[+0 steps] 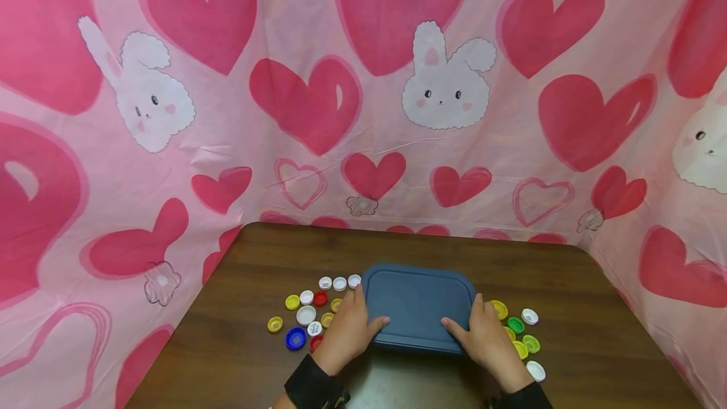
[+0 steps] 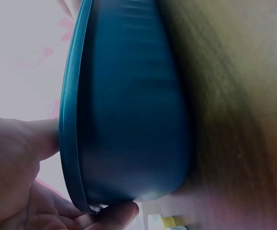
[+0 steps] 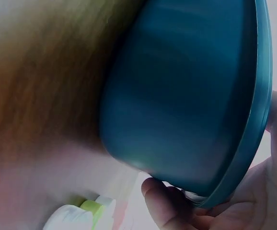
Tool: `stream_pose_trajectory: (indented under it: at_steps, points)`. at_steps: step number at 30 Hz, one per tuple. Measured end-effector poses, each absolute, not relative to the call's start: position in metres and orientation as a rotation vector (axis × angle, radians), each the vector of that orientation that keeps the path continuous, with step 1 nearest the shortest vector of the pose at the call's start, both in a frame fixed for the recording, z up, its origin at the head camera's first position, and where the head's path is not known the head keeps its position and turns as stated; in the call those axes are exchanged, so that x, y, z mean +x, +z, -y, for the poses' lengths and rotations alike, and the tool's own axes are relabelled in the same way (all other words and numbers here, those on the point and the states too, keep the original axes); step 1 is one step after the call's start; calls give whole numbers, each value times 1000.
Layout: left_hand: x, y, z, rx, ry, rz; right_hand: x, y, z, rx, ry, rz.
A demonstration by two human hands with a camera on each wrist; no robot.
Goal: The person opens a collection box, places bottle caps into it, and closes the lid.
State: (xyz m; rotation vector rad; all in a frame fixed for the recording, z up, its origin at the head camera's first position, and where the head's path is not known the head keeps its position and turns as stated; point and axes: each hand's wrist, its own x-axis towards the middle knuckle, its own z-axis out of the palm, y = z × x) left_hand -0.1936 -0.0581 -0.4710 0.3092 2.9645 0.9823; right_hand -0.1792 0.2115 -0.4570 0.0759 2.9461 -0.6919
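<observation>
Your left hand (image 1: 348,332) grips the near left corner of the blue lidded container (image 1: 418,305), thumb on the lid and fingers under the rim, and your right hand (image 1: 487,336) grips the near right corner the same way. You have the container on the brown table (image 1: 596,308), near its front edge. Coloured bottle caps (image 1: 307,315) lie scattered on the table at both sides of it.
</observation>
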Motion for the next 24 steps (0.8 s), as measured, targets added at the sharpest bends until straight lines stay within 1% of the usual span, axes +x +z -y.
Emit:
stream_pose_trajectory:
  at_steps: [6, 15, 24]
  points:
    - [-183, -469, 61, 255, 980, -2885, -167, -456, -209, 107, -686, -2935]
    - [-161, -466, 63, 290, 977, -2926, -149, -454, -205, 172, -647, -2923]
    - [-149, -462, 62, 225, 977, -2895, -143, -453, -205, 248, -608, -2865]
